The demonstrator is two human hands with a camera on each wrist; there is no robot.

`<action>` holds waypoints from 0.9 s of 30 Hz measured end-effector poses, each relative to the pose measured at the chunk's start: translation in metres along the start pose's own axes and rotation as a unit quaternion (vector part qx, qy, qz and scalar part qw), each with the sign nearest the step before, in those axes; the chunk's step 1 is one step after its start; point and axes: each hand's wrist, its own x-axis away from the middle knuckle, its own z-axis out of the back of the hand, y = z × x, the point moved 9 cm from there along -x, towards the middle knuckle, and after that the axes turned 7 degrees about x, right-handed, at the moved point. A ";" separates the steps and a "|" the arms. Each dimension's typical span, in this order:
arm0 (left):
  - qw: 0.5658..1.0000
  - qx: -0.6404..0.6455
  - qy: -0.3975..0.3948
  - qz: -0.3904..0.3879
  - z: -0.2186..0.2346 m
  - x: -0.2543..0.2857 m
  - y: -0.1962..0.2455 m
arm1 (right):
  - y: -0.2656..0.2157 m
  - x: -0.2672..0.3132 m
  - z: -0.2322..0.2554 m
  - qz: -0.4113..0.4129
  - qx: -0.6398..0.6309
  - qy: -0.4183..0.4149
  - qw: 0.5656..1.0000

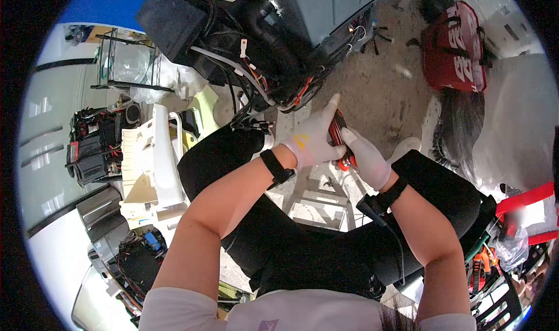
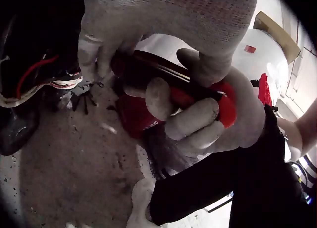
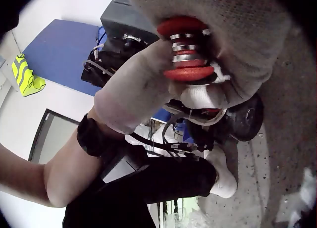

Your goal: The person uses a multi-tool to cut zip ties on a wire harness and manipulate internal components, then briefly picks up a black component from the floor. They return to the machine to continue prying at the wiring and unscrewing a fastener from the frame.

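A red-and-black folding hex key set (image 1: 336, 131) is held between both hands, in front of the knees. My right hand (image 1: 370, 161), in a white knit glove, curls its fingers round the handle; in the left wrist view its fingertips (image 2: 195, 120) lie across the tool's side. My left hand (image 1: 308, 142), gloved too, grips the set from the other side, its thumb near the red end (image 2: 228, 109). Seen end-on in the right wrist view, the tool shows two red side plates (image 3: 189, 73) with stacked metal pieces between them. The gloves hide part of it.
Just beyond the hands stands a large black and grey unit (image 1: 262, 45) with loose wires and connectors. A red bag (image 1: 457, 48) lies on the floor at far right. Cream plastic parts (image 1: 157, 162) stand at left. A pale stool frame (image 1: 320, 200) shows between the legs.
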 end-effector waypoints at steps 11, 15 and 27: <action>0.769 0.632 0.031 0.091 -0.005 -0.011 -0.037 | 0.014 0.007 0.001 -0.036 -0.021 0.021 0.999; 0.592 0.776 0.148 0.157 0.003 -0.007 -0.053 | 0.013 0.029 -0.036 -0.118 -0.084 -0.051 0.988; 0.842 0.483 0.207 0.121 0.024 -0.015 -0.044 | 0.004 0.050 -0.066 -0.091 -0.199 -0.091 0.972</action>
